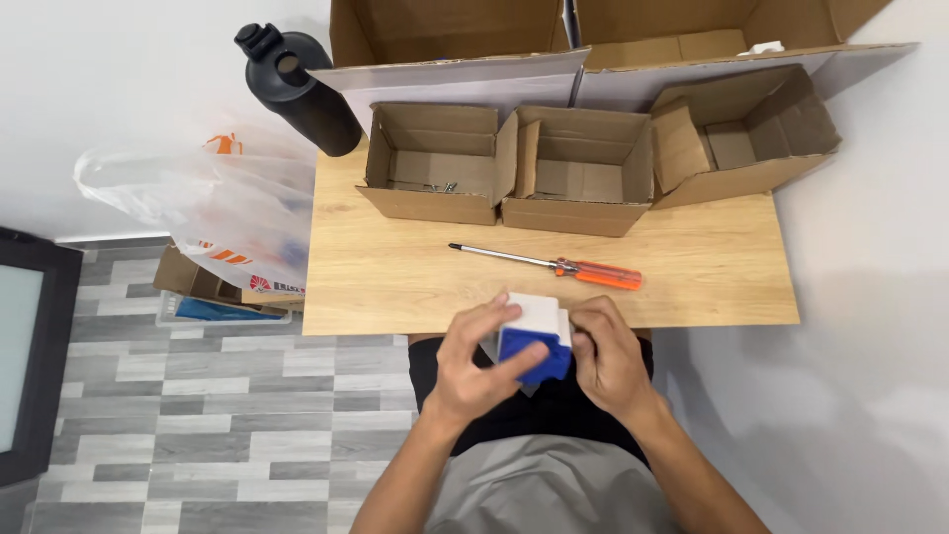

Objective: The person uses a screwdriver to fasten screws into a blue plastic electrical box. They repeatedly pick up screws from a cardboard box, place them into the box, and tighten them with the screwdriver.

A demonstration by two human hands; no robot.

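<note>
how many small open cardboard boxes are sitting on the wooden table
3, in a row along the table's far edge: the left box, the middle box touching it, and the right box, tilted. Larger cartons behind could hide more.

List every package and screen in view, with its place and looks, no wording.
Three small open brown cartons: row at table's far edge.
Large open cardboard box: behind them.
Clear plastic bag, orange markings: left of table.
White-and-blue box: between both hands.
Dark screen: far left, on floor.

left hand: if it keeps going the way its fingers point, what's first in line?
The left hand already touches the white and blue block. Past that, probably the right hand on the block's other side; depth is unclear.
</note>
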